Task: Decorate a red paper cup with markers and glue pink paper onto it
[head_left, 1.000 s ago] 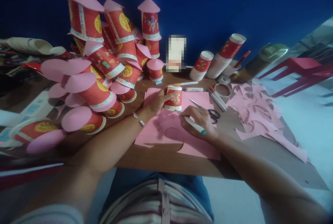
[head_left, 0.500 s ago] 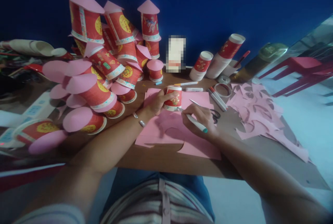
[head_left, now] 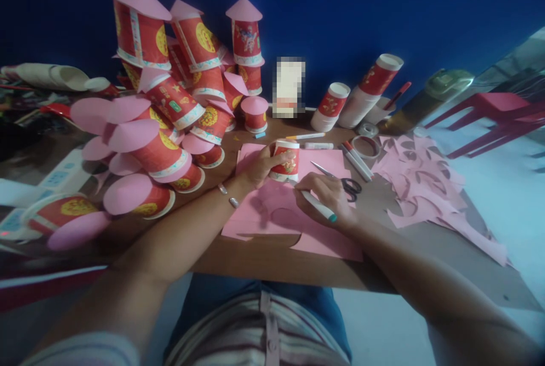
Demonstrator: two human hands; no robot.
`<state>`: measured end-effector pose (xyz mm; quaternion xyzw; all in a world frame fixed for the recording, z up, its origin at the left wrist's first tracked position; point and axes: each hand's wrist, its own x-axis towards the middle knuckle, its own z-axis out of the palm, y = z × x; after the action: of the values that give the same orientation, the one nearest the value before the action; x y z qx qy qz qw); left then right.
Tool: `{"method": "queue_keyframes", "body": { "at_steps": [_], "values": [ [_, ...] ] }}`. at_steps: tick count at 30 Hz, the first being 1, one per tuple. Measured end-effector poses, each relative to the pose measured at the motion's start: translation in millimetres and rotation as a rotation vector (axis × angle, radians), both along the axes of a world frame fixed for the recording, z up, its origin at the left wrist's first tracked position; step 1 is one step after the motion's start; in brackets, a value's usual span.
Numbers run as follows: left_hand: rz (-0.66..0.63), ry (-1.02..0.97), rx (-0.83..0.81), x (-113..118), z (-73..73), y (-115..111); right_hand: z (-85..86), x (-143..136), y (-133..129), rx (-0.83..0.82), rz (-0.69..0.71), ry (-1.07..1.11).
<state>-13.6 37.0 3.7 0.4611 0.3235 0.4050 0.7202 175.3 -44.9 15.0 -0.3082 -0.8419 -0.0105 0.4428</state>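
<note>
My left hand (head_left: 259,167) is wrapped round a red and white paper cup (head_left: 286,168), which stands upside down on pink paper (head_left: 242,213). Between the fingers of my right hand (head_left: 324,194) is a white marker pen (head_left: 317,205) with a green end. Its tip points at the rim at the cup's base; whether it touches the paper I cannot tell. Just beyond my right hand lie scissors (head_left: 351,189) with black handles, on the pink sheets. A round cut-out shows in the paper near me.
Red cups with pink cone tops (head_left: 140,37) are piled at the left. Two cup stacks (head_left: 330,106) lean at the back. Markers (head_left: 356,162), a tape roll (head_left: 365,147) and pink paper scraps (head_left: 421,179) lie right. A red stool (head_left: 498,105) stands beyond.
The marker and my right hand have shifted slightly left along the cup's rim, and more of the scissors' handles shows. My left hand stays on the cup.
</note>
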Motion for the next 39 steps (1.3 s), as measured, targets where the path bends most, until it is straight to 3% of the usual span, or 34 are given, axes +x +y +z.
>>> {"method": "queue_keyframes", "body": {
  "at_steps": [7,24,31,39],
  "values": [
    [-0.018,0.013,0.066,0.0,-2.1,0.1,-0.5,0.1,-0.3,-0.021,0.015,-0.005],
    [0.001,-0.069,-0.013,1.2,-1.4,3.5,5.0,1.2,-2.5,0.011,0.036,0.022],
    [-0.067,-0.122,-0.027,0.9,-1.2,3.4,3.8,1.1,-2.7,0.004,0.080,0.018],
    [-0.084,-0.049,-0.013,-1.7,-1.8,1.7,0.0,2.6,-3.2,-0.032,0.112,-0.007]
  ]
}}
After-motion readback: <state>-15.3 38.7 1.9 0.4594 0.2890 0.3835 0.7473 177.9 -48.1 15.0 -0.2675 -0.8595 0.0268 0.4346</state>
